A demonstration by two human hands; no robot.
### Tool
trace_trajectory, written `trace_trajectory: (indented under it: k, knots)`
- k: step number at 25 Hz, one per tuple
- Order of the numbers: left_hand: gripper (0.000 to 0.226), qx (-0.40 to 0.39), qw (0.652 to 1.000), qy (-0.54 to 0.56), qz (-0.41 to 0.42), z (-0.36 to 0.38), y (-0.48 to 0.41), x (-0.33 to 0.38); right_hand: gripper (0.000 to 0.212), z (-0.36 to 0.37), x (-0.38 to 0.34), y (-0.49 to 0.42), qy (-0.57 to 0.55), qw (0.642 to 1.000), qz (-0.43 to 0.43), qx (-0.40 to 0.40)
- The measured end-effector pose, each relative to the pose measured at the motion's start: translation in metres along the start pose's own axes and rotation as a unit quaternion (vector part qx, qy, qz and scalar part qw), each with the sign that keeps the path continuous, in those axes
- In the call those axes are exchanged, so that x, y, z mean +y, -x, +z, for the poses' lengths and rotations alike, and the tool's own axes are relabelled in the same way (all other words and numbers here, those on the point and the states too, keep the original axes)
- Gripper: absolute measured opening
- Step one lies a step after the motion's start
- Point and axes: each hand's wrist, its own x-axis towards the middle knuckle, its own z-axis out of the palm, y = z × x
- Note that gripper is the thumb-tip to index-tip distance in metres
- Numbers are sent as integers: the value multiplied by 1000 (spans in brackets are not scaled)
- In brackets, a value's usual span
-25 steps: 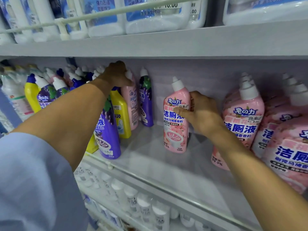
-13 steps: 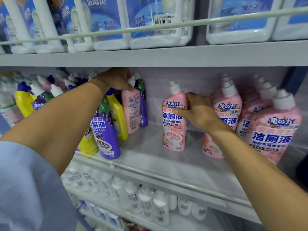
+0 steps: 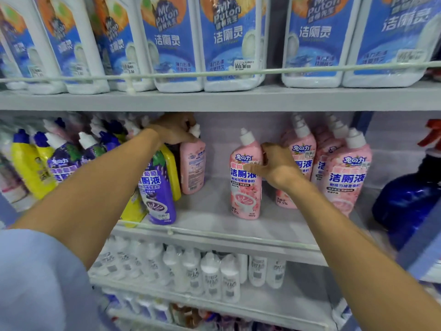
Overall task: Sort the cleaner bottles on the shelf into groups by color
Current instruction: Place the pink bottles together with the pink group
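Gripping the neck of a pink cleaner bottle just under its white cap, the left hand has its fingers curled round the top, close beneath the shelf above. That bottle stands upright toward the back of the middle shelf, its rear label turned to the camera, just beside a yellow bottle on its left. In front of the yellow one, at the shelf's front edge, stands a purple bottle. Further toward the left end is a mixed crowd of bottles in yellow, purple and pink, with white and blue caps.

The right hand holds a second pink bottle, which stands upright on its own near the middle of the shelf, well apart from the first. The thumb lies across its front label and the fingers wrap round its right side. Just right of that hand, a group of pink bottles stands packed in rows toward the right end of the shelf.

Past the shelf's right end stands a dark blue spray bottle with a red trigger. On the shelf above, white jugs with blue labels stand behind a wire rail. On the shelf below are rows of white bottles. A light blue sleeve covers the left upper arm.
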Motion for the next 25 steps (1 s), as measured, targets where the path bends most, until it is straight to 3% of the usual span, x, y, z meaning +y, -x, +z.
trace_trajectory:
  k: [4,11,14,20,25]
  knots:
    - [50,-18,999,-10,32,-8,19,4,37,-4,-6,20,-3,1000,-5,21]
    - [33,-88,984,145,57,-8,66,19,44,-10,-15,46,-43,999,-3,9]
    - [41,-53,982,161,84,4,72,15,44,-8,-16,53,-35,999,1,31]
    - [26,-35,965,257,28,16,85,13,46,0,-9,57,-46,998,11,48]
    - [46,107,988,107,-37,24,93,23,49,4,-4,58,-52,996,-8,71]
